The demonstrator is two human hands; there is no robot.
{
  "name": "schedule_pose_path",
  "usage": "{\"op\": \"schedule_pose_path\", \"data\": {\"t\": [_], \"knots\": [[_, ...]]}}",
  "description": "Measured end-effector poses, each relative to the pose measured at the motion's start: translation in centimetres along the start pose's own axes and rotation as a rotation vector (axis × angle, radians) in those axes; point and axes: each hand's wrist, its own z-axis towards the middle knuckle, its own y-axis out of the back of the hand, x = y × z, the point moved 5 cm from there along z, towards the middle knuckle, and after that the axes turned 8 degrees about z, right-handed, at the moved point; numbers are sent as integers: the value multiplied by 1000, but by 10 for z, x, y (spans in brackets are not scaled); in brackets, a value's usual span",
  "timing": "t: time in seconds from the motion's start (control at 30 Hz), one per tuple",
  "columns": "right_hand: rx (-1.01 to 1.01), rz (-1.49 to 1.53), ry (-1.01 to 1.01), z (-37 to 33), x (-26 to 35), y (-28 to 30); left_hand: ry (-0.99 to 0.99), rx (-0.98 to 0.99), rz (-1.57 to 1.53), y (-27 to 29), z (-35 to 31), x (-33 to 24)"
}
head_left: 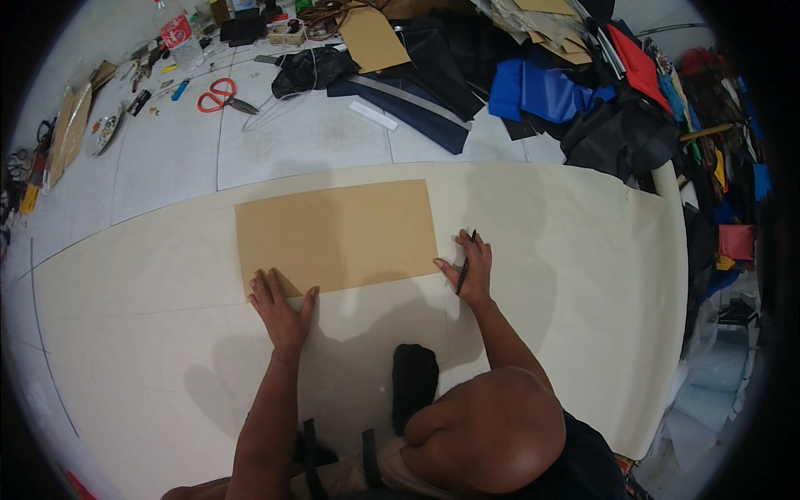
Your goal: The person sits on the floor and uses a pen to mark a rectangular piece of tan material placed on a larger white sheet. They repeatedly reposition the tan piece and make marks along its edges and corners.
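A tan rectangular sheet of card [342,233] lies flat on a wide spread of cream material [583,275]. My left hand [282,312] rests on the card's near left corner, fingers spread, thumb near its lower edge. At the near right corner is my right hand [473,271], with a slim black pen [467,262] held between its fingers. The right thumb touches the card's edge there. Faint lines run across the cream material left of the card.
Red-handled scissors [218,97], a plastic bottle [177,35] and small tools lie beyond the material. Folded blue fabric [542,92] and dark pieces [625,129] are heaped at the back right. The cream material curls up along its right side. My knee and black-socked foot [414,379] are close by.
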Motion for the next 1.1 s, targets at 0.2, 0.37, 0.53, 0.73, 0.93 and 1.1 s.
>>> {"op": "schedule_pose_path", "data": {"t": [0.2, 0.37, 0.53, 0.73, 0.93, 1.1], "knots": [[13, -54, -2, -1, -4, 2, 9, 11, -15, 1, 0, -3], [-9, -51, 127, -1, 3, -2, -7, -7, 15, 0, -2, 1], [156, -107, 211, -2, 22, -3, 0, 143, 78, 22, 17, -14], [221, -76, 241, -2, 25, -9, 81, 372, 95, 36, 40, -18], [214, -105, 291, 3, 35, -8, -1, 402, 146, 23, 66, -19], [222, -168, 309, 5, 47, -5, 89, 513, 10, 16, 109, -8]]}}
